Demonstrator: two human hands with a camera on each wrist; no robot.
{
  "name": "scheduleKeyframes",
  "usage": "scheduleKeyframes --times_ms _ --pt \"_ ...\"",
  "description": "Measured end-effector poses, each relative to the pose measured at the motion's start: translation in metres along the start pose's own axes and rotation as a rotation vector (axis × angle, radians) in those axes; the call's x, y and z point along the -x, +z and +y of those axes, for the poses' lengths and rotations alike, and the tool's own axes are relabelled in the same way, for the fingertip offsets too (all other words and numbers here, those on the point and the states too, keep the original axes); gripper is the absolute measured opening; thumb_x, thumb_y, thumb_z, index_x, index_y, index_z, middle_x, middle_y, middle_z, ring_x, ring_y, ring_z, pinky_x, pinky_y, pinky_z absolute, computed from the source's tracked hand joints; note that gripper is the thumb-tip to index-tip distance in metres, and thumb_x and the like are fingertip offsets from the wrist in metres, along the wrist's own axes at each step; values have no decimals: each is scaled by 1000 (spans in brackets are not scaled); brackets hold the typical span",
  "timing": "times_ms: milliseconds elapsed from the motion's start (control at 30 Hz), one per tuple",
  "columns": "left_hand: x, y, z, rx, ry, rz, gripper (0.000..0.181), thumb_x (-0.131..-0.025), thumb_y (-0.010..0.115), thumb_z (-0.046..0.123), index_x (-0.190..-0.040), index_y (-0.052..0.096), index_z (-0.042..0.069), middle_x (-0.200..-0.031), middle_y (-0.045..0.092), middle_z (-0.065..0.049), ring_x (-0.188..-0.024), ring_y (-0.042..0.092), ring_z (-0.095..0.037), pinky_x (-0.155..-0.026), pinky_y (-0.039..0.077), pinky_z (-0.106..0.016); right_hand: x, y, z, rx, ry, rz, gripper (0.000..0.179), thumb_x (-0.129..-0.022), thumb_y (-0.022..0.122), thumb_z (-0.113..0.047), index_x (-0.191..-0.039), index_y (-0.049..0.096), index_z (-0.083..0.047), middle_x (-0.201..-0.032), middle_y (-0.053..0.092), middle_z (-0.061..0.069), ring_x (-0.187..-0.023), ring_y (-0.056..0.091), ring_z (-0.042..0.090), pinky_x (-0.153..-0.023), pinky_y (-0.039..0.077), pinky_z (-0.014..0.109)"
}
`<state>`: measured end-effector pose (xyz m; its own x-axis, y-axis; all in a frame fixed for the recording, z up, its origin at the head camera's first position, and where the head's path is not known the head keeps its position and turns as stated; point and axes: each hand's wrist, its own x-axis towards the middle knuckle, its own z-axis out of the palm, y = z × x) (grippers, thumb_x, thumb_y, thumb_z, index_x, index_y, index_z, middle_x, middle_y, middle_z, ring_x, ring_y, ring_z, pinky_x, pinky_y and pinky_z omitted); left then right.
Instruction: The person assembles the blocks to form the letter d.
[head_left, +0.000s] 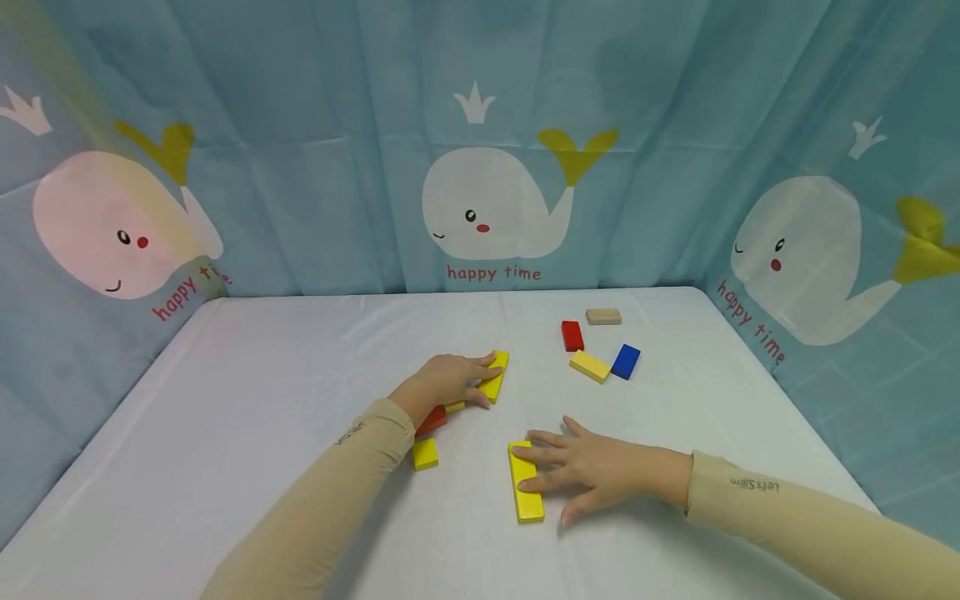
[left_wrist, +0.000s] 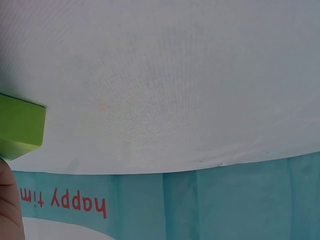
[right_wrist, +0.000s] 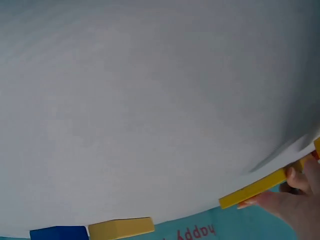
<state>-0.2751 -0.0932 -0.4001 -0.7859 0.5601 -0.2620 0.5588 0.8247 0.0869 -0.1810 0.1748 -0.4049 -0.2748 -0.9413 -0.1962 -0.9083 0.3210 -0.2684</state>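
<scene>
My left hand (head_left: 446,383) reaches over a long yellow block (head_left: 495,379), its fingers resting on top and the thumb beside it. The left wrist view shows a block end (left_wrist: 22,125), looking greenish, with part of a finger (left_wrist: 7,200) at the edge. Close by the left wrist lie a red block (head_left: 431,421), a partly hidden pale yellow block (head_left: 455,407) and a yellow block (head_left: 425,454). Nearer the front, my right hand (head_left: 592,468) is spread out, with fingertips touching the top of another long yellow block (head_left: 528,504).
Farther back on the white table (head_left: 300,350) lie a red block (head_left: 572,336), a plain wooden block (head_left: 603,317), a light yellow block (head_left: 590,367) and a blue block (head_left: 626,362). A blue-green curtain (head_left: 315,208) with whale prints borders the table.
</scene>
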Motion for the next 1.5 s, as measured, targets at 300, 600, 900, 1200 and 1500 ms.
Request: scheduleKeyframes --times_ms 300,600,900,1200,1500 --pt "3 -1 4 -18 -21 -24 71 -87 56 57 -150 37 30 -158 25 7 -134 43 -23 -107 36 -42 0 -1 -6 -26 1 -22 62 -94 51 -57 -149 41 -31 -160 21 1 -145 19 34 -95 25 76" --pt "1 -10 7 -27 -41 -130 70 -91 53 56 -153 30 32 -161 16 8 -133 44 -25 -108 34 -42 5 -3 -7 -27 -111 -37 62 -96 51 -52 -150 40 -22 -159 25 -2 -146 17 21 -100 24 72" --pt "-10 -23 -6 81 -79 -141 82 -83 71 49 -153 30 35 -162 11 13 -133 42 -28 -109 31 -50 3 -1 -3 -39 -102 -42 61 -97 50 -52 -150 39 -26 -159 24 -5 -147 16 19 -100 28 70" --pt "-14 -19 -10 131 -51 -150 83 -81 71 53 -152 34 31 -161 16 10 -140 32 -27 -112 25 -49 2 0 -3 -3 -117 -39 61 -96 50 -53 -150 39 -27 -159 23 -6 -147 14 20 -103 22 70" --pt "-19 -16 -4 80 -9 -103 84 -80 72 56 -151 38 26 -160 23 -2 -140 34 -26 -112 27 -44 7 0 -4 146 -122 8 62 -95 47 -58 -150 38 -31 -159 25 -2 -144 23 32 -101 27 69"
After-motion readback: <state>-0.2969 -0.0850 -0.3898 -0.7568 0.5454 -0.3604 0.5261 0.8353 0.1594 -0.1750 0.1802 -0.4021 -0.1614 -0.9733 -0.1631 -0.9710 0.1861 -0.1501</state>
